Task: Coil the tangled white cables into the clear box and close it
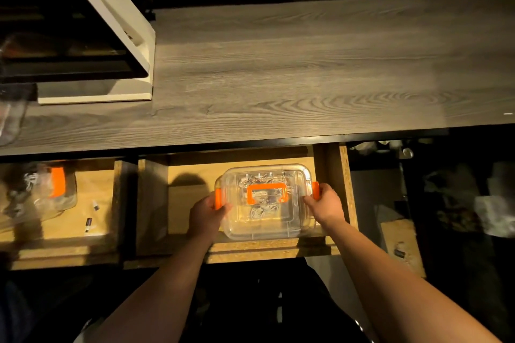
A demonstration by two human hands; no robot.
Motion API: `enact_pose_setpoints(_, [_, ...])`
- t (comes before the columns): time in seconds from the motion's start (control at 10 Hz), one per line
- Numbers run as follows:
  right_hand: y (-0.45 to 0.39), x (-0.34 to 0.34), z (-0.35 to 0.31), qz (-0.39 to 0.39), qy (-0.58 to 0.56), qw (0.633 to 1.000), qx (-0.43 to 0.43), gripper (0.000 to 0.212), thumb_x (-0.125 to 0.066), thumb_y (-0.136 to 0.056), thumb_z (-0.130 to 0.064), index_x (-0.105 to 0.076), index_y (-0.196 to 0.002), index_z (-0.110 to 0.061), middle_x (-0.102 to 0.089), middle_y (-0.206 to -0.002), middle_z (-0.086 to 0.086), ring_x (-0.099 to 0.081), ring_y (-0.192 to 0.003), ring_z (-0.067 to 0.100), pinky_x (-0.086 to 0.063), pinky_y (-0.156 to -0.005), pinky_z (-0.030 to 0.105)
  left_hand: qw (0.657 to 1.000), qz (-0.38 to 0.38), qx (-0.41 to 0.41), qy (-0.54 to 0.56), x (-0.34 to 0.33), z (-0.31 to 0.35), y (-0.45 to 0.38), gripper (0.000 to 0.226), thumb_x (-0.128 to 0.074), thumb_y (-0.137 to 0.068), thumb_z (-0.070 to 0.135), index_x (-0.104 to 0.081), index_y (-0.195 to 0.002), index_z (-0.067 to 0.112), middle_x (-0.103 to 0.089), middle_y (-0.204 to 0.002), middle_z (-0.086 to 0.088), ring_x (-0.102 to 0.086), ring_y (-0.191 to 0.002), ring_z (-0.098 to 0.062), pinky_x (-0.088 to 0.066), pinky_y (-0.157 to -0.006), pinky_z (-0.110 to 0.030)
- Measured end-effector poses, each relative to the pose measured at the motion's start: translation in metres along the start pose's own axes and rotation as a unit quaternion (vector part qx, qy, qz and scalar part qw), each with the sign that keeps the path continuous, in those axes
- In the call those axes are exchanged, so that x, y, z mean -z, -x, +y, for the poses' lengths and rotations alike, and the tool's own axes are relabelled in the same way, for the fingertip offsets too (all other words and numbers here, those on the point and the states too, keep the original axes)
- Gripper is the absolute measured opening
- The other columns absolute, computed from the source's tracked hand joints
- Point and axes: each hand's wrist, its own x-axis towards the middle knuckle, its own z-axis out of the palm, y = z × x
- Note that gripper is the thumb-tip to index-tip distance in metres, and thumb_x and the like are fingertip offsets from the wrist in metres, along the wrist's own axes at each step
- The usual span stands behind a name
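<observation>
Left hand (207, 213), right hand (326, 206) clamped on clear plastic box (264, 220) at orange side latches; light, rigid, slick; white coiled cables (259, 213) inside.

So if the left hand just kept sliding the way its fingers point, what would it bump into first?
The left hand points up and to the right, its fingers already at the orange latch on the clear box. So it would likely meet that box at once.
</observation>
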Motion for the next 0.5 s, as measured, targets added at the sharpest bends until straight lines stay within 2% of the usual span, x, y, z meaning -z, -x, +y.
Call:
enact_pose_setpoints(0.1, [-0.002,-0.001,-0.007,0.04,0.028,0.999,0.011,0.044,-0.072,-0.083,-0.025,-0.055,-0.122,-0.013,-0.059,-0.115,0.005,-0.061,-0.098,0.021,-0.054,-0.092,0.041,0.998,0.038,0.013,-0.037,0.002,0.009,0.002,0.024,-0.078,-0.078,0.03,-0.069,-0.097,0.02,-0.07,-0.087,0.003,-0.066,-0.077,-0.013,-0.053,-0.07,-0.029])
enact_pose_setpoints(0.2, [-0.004,-0.004,-0.008,0.058,0.063,0.996,0.022,0.035,-0.071,-0.084,-0.026,-0.058,-0.113,-0.013,-0.062,-0.109,0.007,-0.063,-0.094,0.023,-0.056,-0.088,0.042,0.998,0.047,0.031,-0.037,-0.001,0.019,0.003,0.023,-0.079,-0.077,0.024,-0.07,-0.097,0.016,-0.072,-0.088,0.0,-0.068,-0.077,-0.017,-0.056,-0.074,-0.034])
enact_pose_setpoints(0.4, [0.002,-0.004,-0.01,0.06,0.104,0.992,0.047,0.035,-0.07,-0.086,-0.023,-0.059,-0.116,-0.01,-0.06,-0.113,0.008,-0.061,-0.104,0.026,-0.053,-0.094,0.04,0.994,0.075,0.022,-0.076,-0.001,0.027,0.01,0.019,-0.08,-0.077,0.023,-0.07,-0.091,0.014,-0.072,-0.088,-0.002,-0.067,-0.078,-0.017,-0.055,-0.072,-0.031])
enact_pose_setpoints(0.5, [0.008,-0.002,-0.021,0.06,0.145,0.986,0.058,0.045,-0.068,-0.087,-0.026,-0.053,-0.125,-0.008,-0.055,-0.124,0.012,-0.058,-0.112,0.031,-0.051,-0.096,0.042,0.991,0.082,0.007,-0.101,-0.003,0.032,0.01,0.024,-0.078,-0.08,0.024,-0.072,-0.1,0.011,-0.073,-0.095,-0.006,-0.068,-0.085,-0.02,-0.057,-0.079,-0.036])
